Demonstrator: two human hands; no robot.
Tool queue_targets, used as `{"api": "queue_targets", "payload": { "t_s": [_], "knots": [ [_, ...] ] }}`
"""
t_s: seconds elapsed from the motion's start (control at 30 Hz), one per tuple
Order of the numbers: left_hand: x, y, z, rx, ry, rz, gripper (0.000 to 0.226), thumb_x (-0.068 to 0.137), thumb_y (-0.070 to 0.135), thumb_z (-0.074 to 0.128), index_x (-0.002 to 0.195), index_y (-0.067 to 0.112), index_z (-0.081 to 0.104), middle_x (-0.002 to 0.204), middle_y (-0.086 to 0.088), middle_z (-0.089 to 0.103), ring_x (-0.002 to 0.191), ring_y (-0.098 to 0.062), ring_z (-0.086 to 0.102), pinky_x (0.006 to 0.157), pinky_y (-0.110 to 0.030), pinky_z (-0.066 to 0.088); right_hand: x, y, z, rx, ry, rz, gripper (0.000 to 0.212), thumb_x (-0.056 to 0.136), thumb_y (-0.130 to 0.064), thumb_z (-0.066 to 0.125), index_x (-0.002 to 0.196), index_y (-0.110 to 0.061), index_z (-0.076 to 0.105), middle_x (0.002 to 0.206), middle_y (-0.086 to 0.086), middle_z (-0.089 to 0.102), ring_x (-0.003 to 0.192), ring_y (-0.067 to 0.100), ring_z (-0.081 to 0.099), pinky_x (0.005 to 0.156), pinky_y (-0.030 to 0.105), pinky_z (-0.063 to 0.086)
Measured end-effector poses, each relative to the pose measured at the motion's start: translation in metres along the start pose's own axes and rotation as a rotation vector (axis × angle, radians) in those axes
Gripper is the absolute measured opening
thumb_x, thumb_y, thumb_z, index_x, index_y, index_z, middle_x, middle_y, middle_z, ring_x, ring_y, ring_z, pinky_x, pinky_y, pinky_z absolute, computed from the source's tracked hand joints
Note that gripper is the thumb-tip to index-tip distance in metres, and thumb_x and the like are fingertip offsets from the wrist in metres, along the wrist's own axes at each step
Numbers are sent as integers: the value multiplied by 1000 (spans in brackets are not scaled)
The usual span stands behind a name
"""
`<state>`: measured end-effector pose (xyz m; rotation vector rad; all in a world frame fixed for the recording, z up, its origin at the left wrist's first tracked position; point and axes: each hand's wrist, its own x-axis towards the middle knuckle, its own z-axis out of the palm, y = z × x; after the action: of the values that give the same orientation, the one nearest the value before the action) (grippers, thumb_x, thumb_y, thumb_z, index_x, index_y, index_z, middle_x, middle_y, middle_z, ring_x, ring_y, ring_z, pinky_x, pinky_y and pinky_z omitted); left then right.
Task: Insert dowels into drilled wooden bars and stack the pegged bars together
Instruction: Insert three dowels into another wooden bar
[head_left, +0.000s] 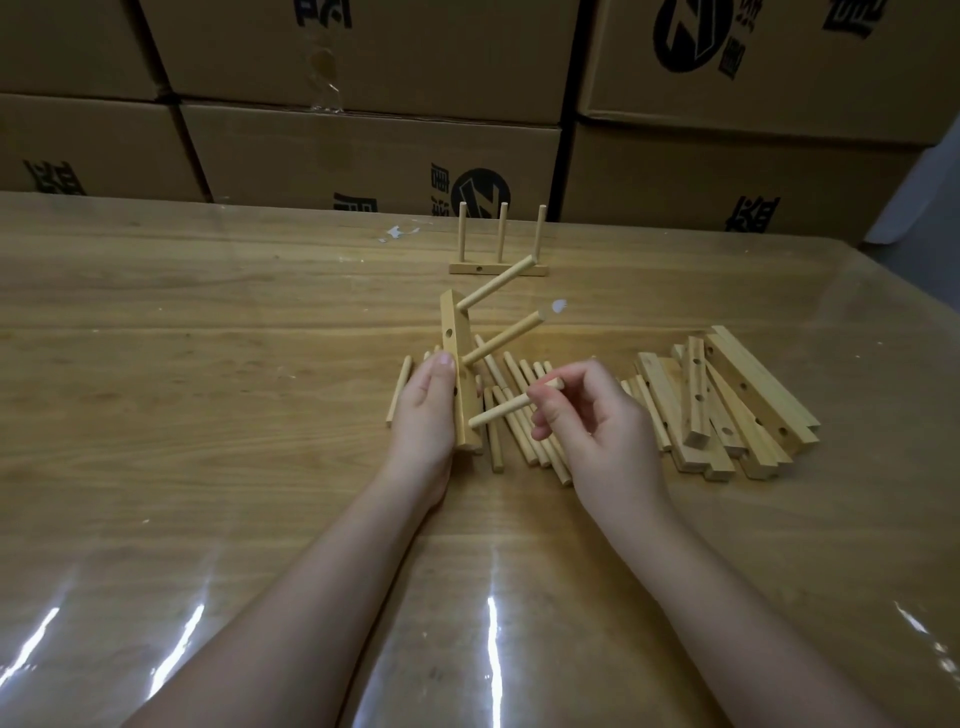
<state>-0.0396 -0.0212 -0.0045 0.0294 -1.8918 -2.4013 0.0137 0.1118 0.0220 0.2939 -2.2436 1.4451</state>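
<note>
My left hand (428, 410) grips a drilled wooden bar (456, 343) held on end above the table. Two dowels (500, 285) stick out of the bar's right face, pointing up and to the right. My right hand (592, 415) pinches a third dowel (506, 409) whose left tip meets the bar's lower end. Loose dowels (524, 415) lie on the table under and between my hands. Further back stands a finished bar (498, 269) with three upright dowels.
A heap of drilled bars (727, 400) lies to the right of my right hand. Stacked cardboard boxes (363, 150) form a wall along the table's far edge. The wooden table (208, 364) carries a glossy transparent cover.
</note>
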Motion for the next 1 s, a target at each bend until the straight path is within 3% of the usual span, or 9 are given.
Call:
{"api": "queue_targets", "payload": {
  "t_s": [0.13,0.2,0.27,0.3,0.37,0.5,0.6,0.8,1.0],
  "knots": [
    [2,-4,-3,16,19,-1,34,103,24,35,108,1,60,110,-21,64,110,-37,56,104,-51,38,-3,4,0,16,11,-4,7,89,-25,56,85,-19,59,68,-7,62,64,4,63,59,22,51],
    [2,-4,-2,34,-15,14,32,103,26,36,108,6,60,108,-13,65,105,-28,59,97,-47,45,-3,5,-1,74,15,3,5,89,-23,56,87,-21,59,69,-6,63,66,4,63,61,16,49],
    [0,-4,-1,35,-56,23,29,103,30,37,105,12,60,93,-7,64,76,-15,62,66,-30,53,-3,3,-1,194,9,25,9,87,-27,56,95,-25,59,75,-5,64,70,5,65,67,16,51],
    [0,-4,-1,24,-73,30,27,102,30,38,101,14,59,81,-5,59,58,-9,56,49,-23,47,-3,3,-1,258,4,41,19,84,-33,57,101,-27,58,79,-5,65,73,7,66,71,19,53],
    [1,-5,-1,-37,-80,24,23,102,28,40,97,15,57,71,-7,50,44,-6,44,37,-19,37,-4,5,0,329,-3,81,37,75,-44,59,109,-32,53,86,-6,65,79,10,67,77,25,54],
    [4,0,-3,-209,-73,-49,19,100,25,44,111,11,50,85,-15,50,56,-12,48,43,-19,45,-7,13,3,199,-46,174,47,71,-50,59,114,-35,48,92,-5,62,88,9,63,79,27,53],
    [3,1,-3,-282,-56,-93,42,99,21,47,136,4,36,99,-18,51,55,-9,57,49,-21,52,-7,24,4,135,-84,247,47,81,-36,65,125,-24,51,98,-10,62,87,2,61,74,19,51],
    [2,2,0,-227,-119,-69,10,97,18,50,99,10,46,88,-12,63,65,-14,70,54,-22,55,1,32,3,196,5,312,22,86,-20,64,103,-33,61,95,-11,68,88,0,65,82,23,53],
    [1,2,-2,-186,-61,-31,14,93,16,58,100,8,49,84,-4,68,75,-20,72,55,-22,55,8,39,-15,276,88,369,24,87,-17,62,104,-33,62,96,-10,69,85,-1,66,73,13,52]
  ]
}}
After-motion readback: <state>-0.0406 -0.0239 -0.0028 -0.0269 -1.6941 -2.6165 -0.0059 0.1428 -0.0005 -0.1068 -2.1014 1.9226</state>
